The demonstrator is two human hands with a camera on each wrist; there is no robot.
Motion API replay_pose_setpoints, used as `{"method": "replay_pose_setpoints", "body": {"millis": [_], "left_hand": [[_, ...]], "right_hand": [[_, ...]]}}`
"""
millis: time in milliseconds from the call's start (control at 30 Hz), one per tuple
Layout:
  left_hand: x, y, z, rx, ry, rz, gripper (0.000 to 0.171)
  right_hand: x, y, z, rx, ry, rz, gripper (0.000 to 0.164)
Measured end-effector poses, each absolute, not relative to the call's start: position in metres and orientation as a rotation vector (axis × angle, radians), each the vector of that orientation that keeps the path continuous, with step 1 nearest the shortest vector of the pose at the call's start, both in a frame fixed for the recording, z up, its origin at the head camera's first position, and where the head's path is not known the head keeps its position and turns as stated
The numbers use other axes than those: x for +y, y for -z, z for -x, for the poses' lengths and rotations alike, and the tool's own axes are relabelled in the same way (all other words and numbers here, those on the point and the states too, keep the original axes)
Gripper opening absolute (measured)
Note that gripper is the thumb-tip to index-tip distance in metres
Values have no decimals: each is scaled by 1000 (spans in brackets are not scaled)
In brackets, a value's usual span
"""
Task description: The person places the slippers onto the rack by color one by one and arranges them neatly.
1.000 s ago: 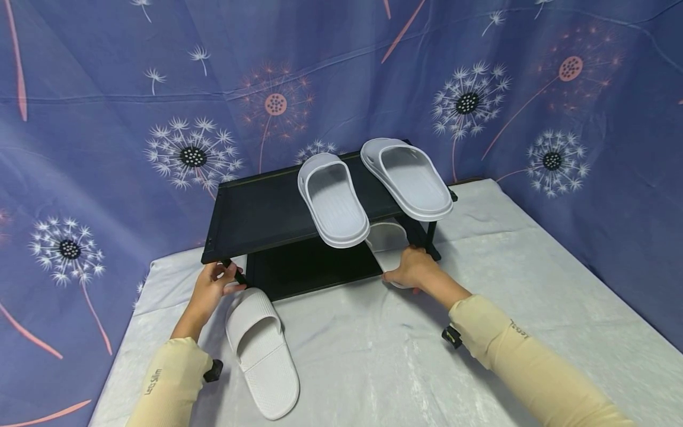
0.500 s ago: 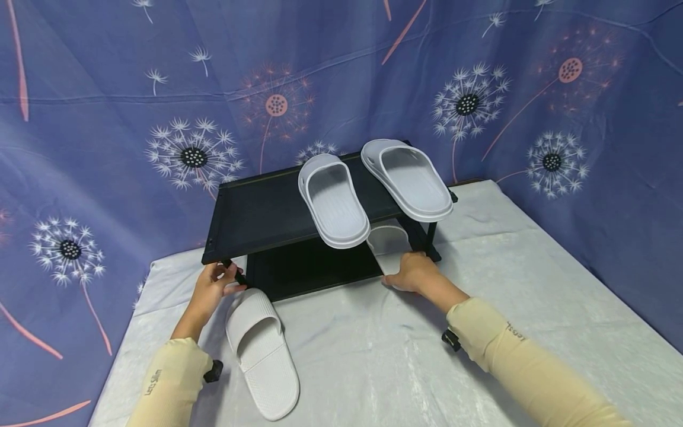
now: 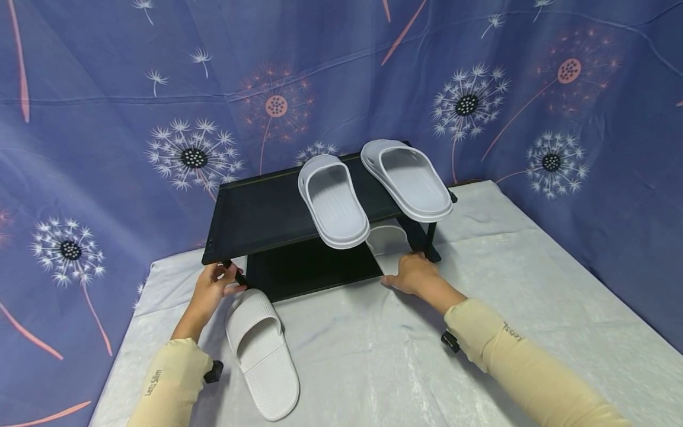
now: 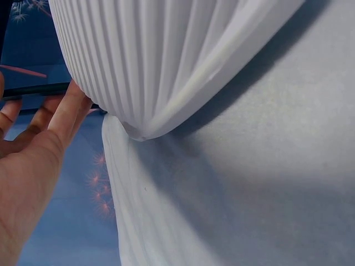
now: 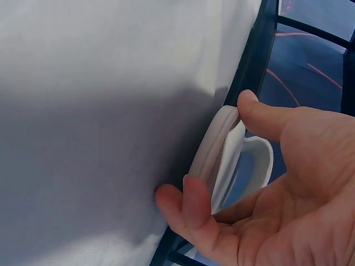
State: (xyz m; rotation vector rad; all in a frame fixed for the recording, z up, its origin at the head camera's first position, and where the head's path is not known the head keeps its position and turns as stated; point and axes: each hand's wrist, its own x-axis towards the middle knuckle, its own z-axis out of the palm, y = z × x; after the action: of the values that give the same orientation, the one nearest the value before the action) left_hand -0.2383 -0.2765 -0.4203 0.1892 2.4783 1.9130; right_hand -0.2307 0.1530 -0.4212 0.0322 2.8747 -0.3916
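A black two-tier shoe rack [image 3: 261, 213] stands at the back. My left hand [image 3: 211, 290] grips its left front post [image 3: 235, 274], under the top shelf. In the left wrist view, the fingers [image 4: 69, 108] are partly hidden behind a ribbed slipper strap. My right hand [image 3: 415, 273] holds the heel end of a white slipper [image 3: 388, 242] on the lower shelf's right side. The right wrist view shows the thumb and curled fingers on either side of that slipper's sole [image 5: 213, 147]. Another white slide slipper [image 3: 267, 362] lies before the rack's left end, its toe close to my left hand.
Two pale grey clogs, one in the middle [image 3: 336, 204] and one at the right [image 3: 411, 181], sit on the top shelf. A white cloth [image 3: 363, 356] covers the table. A blue dandelion-print curtain [image 3: 341, 71] hangs close behind the rack.
My right hand has edged slightly forward, and the slipper in it sits a little farther in on the lower shelf. The left hand stays on the post.
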Motion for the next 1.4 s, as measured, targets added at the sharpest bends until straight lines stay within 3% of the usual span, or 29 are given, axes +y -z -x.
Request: {"method": "replay_pose_setpoints", "body": {"millis": [433, 900, 1400], "left_hand": [[-266, 403, 228, 2471, -1921, -200, 31], [-267, 404, 227, 2466, -1925, -202, 33], [-278, 423, 239, 2480, -1901, -201, 40]], "right_hand": [[154, 425, 232, 2913, 361, -66, 98], [136, 401, 208, 2946, 382, -44, 109], [94, 389, 167, 2902, 481, 142, 96]]}}
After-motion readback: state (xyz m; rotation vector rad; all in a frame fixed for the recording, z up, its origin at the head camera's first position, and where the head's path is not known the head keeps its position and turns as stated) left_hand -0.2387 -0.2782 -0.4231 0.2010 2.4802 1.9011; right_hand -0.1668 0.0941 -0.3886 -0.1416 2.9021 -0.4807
